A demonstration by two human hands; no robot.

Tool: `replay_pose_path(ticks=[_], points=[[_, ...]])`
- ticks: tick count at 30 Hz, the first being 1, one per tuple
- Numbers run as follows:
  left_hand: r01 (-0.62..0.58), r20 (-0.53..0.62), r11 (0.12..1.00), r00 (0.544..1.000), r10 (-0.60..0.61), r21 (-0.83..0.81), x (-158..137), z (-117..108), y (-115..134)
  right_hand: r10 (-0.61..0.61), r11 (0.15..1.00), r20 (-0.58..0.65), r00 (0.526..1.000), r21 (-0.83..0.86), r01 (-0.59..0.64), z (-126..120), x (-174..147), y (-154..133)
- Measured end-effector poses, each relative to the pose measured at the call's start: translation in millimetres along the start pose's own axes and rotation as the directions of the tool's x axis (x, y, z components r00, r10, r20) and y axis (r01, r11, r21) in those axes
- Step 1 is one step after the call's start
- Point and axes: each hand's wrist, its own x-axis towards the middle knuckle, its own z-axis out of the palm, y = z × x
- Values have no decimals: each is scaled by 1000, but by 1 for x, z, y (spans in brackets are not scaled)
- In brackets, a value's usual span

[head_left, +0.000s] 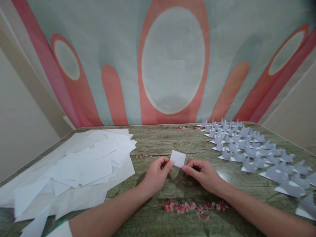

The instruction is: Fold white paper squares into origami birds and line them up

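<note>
Between my hands, a little above the table, is a small white piece of paper, roughly square and tilted. My left hand pinches its lower left corner between thumb and fingers. The lower right corner is in the grip of my right hand, thumb on the near side. Whether the paper is a single layer or folded, I cannot tell. Some of my fingertips are hidden behind it.
Loose white paper sheets lie in an overlapping pile at the left. At the right stand many folded paper figures in rows. The wood-patterned table bears printed pink flowers. A patterned backdrop hangs behind its far edge.
</note>
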Motion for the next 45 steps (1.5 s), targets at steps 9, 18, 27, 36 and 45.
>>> replay_pose_path(ticks=[9, 18, 27, 36, 45], points=[[8, 40, 1000, 999, -8, 7, 1, -1, -2, -6, 985, -88, 996, 171, 21, -3, 1, -2], [-76, 82, 996, 994, 71, 54, -4, 1, -1, -8, 990, -69, 998, 140, 18, 0, -1, 1], [-47, 33, 998, 998, 48, -49, -3, 2, -8, -112, 993, 24, 993, -20, 112, 2, -4, -8], [-46, 72, 998, 996, 43, 34, -6, 3, -1, -99, 995, 23, 995, 36, 98, -4, -3, -10], [-51, 63, 999, 997, 50, 4, -4, 1, -3, -42, 998, -14, 999, 55, 43, 1, -5, -10]])
